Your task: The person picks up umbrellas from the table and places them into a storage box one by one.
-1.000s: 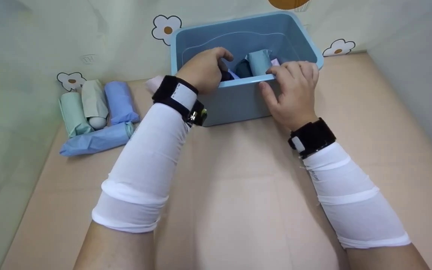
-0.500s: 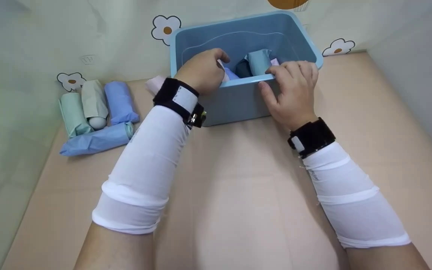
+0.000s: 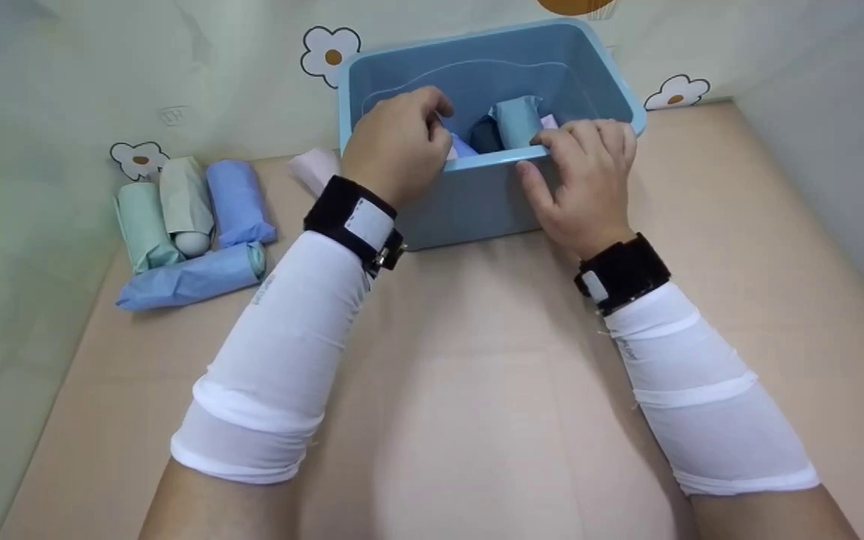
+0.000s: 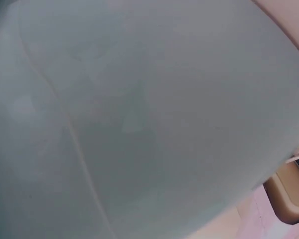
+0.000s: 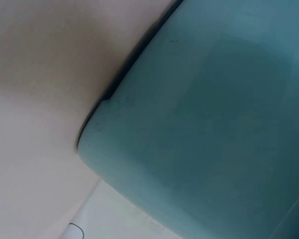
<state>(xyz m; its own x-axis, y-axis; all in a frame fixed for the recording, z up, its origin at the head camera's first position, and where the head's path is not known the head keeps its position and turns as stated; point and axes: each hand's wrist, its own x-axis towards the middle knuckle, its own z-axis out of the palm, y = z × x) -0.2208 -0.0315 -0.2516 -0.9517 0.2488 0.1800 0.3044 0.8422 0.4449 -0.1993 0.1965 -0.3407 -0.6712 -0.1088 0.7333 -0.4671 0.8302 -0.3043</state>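
Observation:
A light blue plastic bin (image 3: 469, 199) stands at the back of the table. My right hand (image 3: 588, 184) grips its front rim near the right corner, thumb outside and fingers over the edge. At the rim's left part is my left hand (image 3: 400, 142), bent over into the bin; its lower fingers are hidden, so I cannot tell what it holds. A whitish-pink scrap shows just below those fingers. Inside the bin lie a teal wrapped roll (image 3: 517, 121), a dark roll (image 3: 486, 136), a violet piece (image 3: 463, 147) and a pink piece (image 3: 549, 121). Both wrist views show mostly the bin's wall (image 4: 154, 99).
Left of the bin lie several wrapped rolls: a mint one (image 3: 147, 225), a cream one (image 3: 185, 196) with a white rounded end, a violet-blue one (image 3: 239, 201) and a blue one (image 3: 188, 282). A pale pink wrapped piece (image 3: 315, 169) lies beside the bin. A flower-patterned sheet (image 3: 237, 82) hangs behind.
A dark thing by my left fingers has gone from sight, and whitish pink shows there instead. My left hand and forearm have shifted slightly back and left. The right hand stays put.

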